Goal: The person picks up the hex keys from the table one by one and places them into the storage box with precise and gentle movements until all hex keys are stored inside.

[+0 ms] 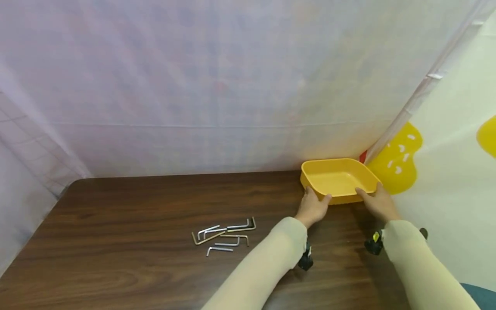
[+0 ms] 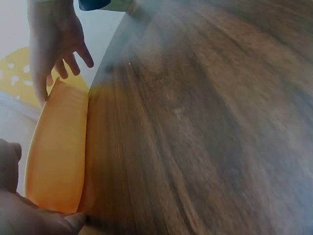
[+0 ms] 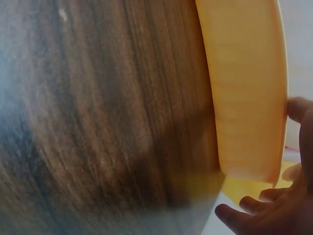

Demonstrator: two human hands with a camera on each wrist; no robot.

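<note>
Fingers (image 1: 324, 199) of the left hand (image 1: 311, 207) curl over the near rim of the shallow yellow plastic tray (image 1: 337, 177), thumb on top at its near-left corner, grasping it. The right hand (image 1: 377, 201) takes the near-right corner the same way, thumb laid along the rim and the other fingers spread loosely past the tray's right side, as the left wrist view shows (image 2: 58, 44). In the right wrist view the tray's outer wall (image 3: 244, 88) stands against the wood with the right hand's fingers (image 3: 244, 215) loosely curled by its corner.

Both cream sleeves (image 1: 271, 262) reach forward over the dark wood-grain tabletop (image 1: 135, 267). The tray sits at the far right corner of that tabletop, close to the white curtain with yellow shapes (image 1: 395, 163).

Well apart to the left, a loose cluster of silver L-shaped hex keys (image 1: 224, 237) lies flat on the wood. Pale translucent sheeting (image 1: 217, 86) hangs behind the tabletop.
</note>
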